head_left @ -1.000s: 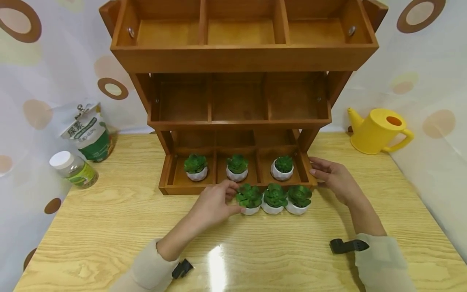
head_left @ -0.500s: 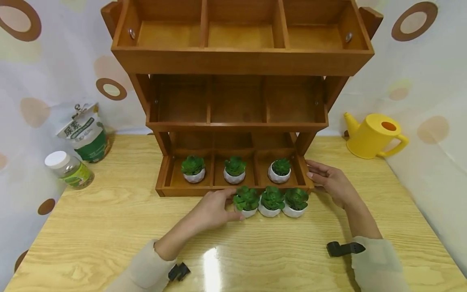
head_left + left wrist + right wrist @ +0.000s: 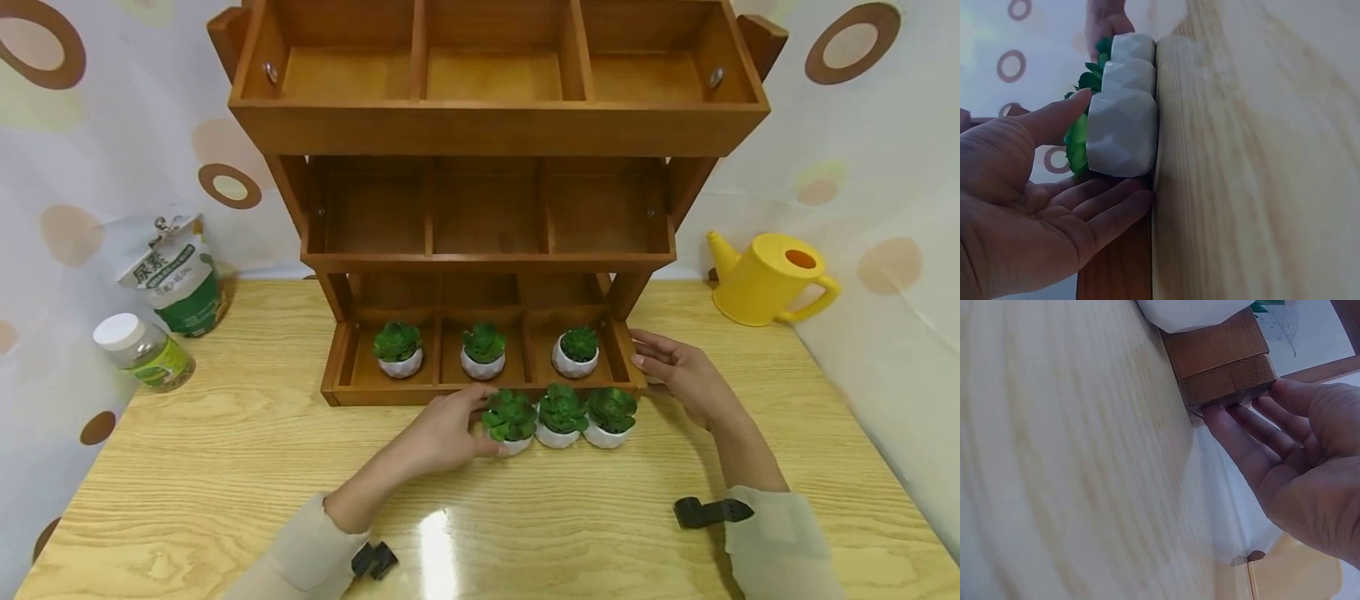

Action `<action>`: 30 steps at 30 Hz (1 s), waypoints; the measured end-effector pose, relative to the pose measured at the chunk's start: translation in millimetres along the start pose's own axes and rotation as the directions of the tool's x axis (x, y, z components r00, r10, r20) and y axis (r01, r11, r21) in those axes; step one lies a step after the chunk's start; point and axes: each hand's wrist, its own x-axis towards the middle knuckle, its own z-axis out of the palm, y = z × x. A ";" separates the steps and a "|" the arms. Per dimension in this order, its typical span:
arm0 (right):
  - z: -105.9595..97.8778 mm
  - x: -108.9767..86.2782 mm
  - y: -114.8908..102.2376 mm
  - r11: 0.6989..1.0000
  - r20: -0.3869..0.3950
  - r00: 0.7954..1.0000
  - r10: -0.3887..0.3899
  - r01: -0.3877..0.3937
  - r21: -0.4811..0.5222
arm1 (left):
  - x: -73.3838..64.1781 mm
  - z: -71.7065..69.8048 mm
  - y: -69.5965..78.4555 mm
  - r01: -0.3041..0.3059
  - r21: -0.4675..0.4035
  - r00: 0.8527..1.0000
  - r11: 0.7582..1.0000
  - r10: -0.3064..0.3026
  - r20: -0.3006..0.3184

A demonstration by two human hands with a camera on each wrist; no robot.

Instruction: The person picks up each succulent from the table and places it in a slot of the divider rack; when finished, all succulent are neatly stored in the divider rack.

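Observation:
My left hand (image 3: 450, 429) is at the leftmost of three potted succulents (image 3: 510, 417) standing in a row before the wooden shelf. In the left wrist view its fairly straight fingers lie along the side of the faceted white pot (image 3: 1124, 134), with the thumb near the rim. The middle succulent (image 3: 562, 410) and right succulent (image 3: 611, 412) stand close beside it. My right hand (image 3: 686, 375) touches the right end of the shelf's bottom tier. In the right wrist view its fingertips rest against the brown wood end (image 3: 1229, 381), fingers extended.
The three-tier wooden shelf (image 3: 495, 129) has divided compartments. Its bottom tier holds a left succulent (image 3: 399, 350), a middle one and a right one. A yellow watering can (image 3: 768, 279) stands right; a clipped bag (image 3: 187, 283) and a white-lidded jar (image 3: 146, 350) stand left.
The view has shifted slightly. Both hands keep nearly the same places, the left by the leftmost succulent and the right at the shelf's end. The pots show no clear movement.

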 end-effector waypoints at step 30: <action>-0.6 0.0 0.5 0.998 -0.001 1.000 -0.005 0.005 -0.061 | -7.0 -2.7 4.9 -0.121 0.084 0.993 0.989 0.120 0.014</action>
